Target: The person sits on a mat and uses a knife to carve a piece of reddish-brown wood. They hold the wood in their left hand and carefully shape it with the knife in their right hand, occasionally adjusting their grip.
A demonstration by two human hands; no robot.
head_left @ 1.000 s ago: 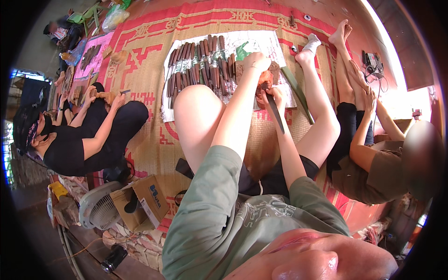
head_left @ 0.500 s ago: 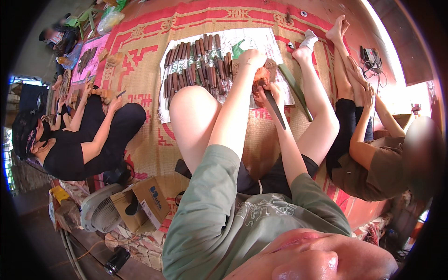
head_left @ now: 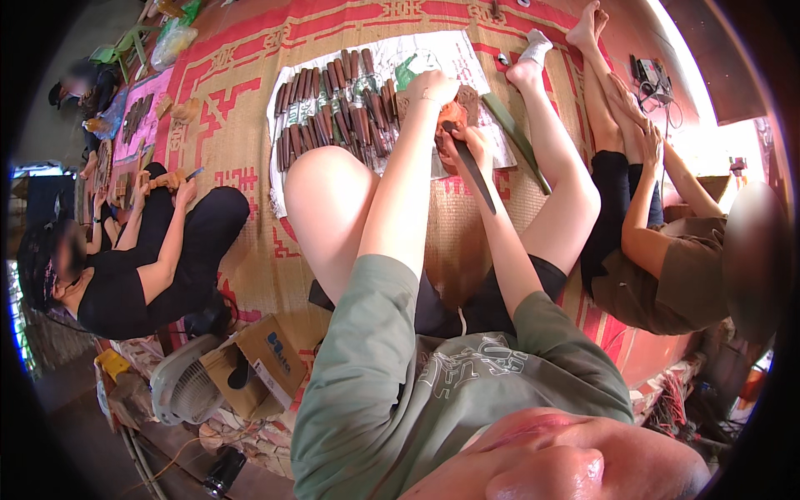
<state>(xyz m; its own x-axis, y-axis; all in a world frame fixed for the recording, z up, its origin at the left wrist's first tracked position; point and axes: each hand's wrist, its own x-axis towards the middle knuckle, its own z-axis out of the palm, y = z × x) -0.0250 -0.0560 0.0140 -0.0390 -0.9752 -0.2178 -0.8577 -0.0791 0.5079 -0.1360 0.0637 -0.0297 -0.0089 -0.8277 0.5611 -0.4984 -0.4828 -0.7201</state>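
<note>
Carving (head_left: pixel 452 115), reddish-orange, at right part of white cloth (head_left: pixel 454 55). I see right hand (head_left: pixel 469 150) gripping dark flat tool (head_left: pixel 476 175); left hand (head_left: pixel 435 87) at carving's far side, fingers hidden, can't tell its grip.

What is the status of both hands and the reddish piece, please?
Right hand gripping dark tool. Left hand at far end of reddish piece, grip unclear. Rows of brown handles lie to the left.

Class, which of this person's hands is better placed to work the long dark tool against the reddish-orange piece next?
Probably the right hand: it grips the long, dark, narrow tool beside the reddish-orange piece. The left hand is at the piece's far edge, with no tool visible.
</note>
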